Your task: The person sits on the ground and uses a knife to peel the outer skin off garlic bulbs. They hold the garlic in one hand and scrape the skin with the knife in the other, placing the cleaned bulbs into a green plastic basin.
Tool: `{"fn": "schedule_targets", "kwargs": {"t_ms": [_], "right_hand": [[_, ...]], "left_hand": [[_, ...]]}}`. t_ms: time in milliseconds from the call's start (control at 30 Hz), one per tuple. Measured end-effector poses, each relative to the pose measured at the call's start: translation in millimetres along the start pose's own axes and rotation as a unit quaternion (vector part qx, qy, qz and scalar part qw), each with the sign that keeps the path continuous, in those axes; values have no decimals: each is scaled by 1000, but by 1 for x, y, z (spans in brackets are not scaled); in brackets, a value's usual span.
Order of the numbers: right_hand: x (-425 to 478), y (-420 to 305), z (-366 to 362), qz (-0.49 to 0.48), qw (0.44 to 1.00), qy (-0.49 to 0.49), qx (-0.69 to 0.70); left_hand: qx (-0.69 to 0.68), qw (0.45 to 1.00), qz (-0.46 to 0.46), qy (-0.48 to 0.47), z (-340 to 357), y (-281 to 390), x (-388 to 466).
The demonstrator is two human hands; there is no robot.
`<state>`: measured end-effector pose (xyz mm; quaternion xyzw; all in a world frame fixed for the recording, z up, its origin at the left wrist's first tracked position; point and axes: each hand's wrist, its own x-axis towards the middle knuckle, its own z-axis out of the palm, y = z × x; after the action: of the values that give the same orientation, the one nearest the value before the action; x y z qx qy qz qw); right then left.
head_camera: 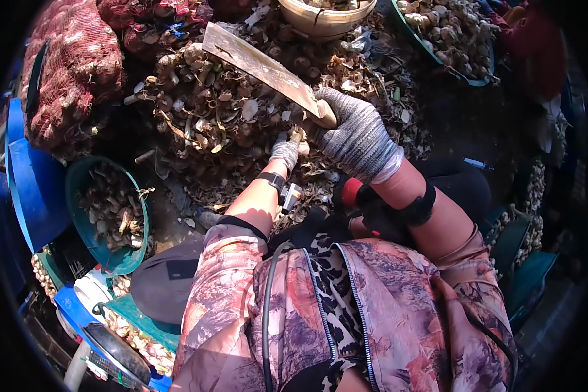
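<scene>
My right hand, in a grey knitted glove, is closed round the handle of a broad-bladed cleaver. The blade is raised and points to the upper left over a heap of garlic bulbs, cut stalks and dry skins. Just below and left of that fist, my left hand, gloved too, grips a garlic bulb low at the heap's near edge. The bulb is partly hidden by the fingers and shade. A small device is strapped at my left wrist.
Red mesh sacks of garlic stand at the upper left. A green basin of garlic sits left, beside a blue tub. A cracked bowl is at the top. Upper right, another person's red sleeve shows near a garlic-filled basin.
</scene>
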<state>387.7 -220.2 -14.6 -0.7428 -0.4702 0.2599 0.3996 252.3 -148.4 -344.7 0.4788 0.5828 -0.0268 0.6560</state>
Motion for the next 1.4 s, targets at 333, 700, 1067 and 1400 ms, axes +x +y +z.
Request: {"fn": "schedule_targets", "kwargs": {"t_ms": [333,700,1067,1400], "right_hand": [[-3,-16,34,-8,986,-139,-91],[2,-53,82,-107,948,-266,-139],[18,-19,100,-28,941,-306,-143],[17,-69,113,84,948,-253,175]], "left_hand": [[-239,914,200,-258,-106,128,-144],[-212,912,244,-254,-211,93,-241],[-19,952,304,-5,-227,102,-269],[141,826,527,142,-201,109,-253]]}}
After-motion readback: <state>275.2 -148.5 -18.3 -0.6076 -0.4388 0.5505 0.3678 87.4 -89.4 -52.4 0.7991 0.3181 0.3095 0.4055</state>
